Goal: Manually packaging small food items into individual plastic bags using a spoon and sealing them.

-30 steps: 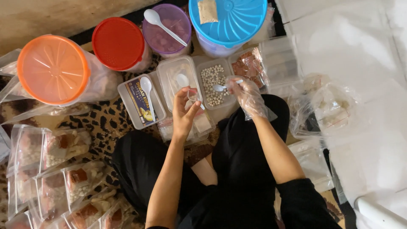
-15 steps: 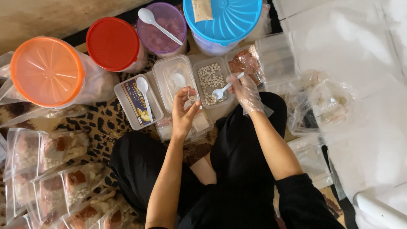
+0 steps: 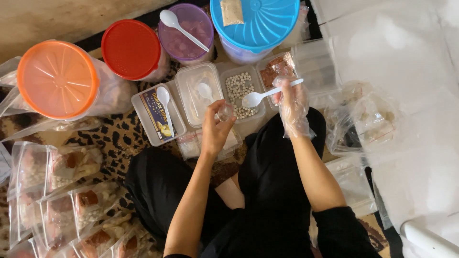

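Note:
My left hand (image 3: 214, 129) is bare and holds a small clear plastic bag (image 3: 225, 112) open at its mouth, just in front of a clear box of small white balls (image 3: 240, 93). My right hand (image 3: 292, 103), in a thin clear plastic glove, holds a white plastic spoon (image 3: 260, 96) by its handle. The spoon's bowl hovers over the box of white balls, to the right of the bag and a little beyond it. Under my left hand lies a stack of clear bags (image 3: 193, 144).
Clear boxes with white spoons (image 3: 165, 102) sit beside it, plus a box of reddish pieces (image 3: 275, 72). Behind stand orange-lidded (image 3: 58, 78), red-lidded (image 3: 130, 48), purple (image 3: 186, 31) and blue-lidded (image 3: 254, 21) tubs. Several filled bags (image 3: 62, 196) lie left; more plastic bags (image 3: 366, 119) right.
My right hand has lifted the spoon out of the white balls and swung its handle to the right. My left hand has moved the small bag slightly right, toward the spoon.

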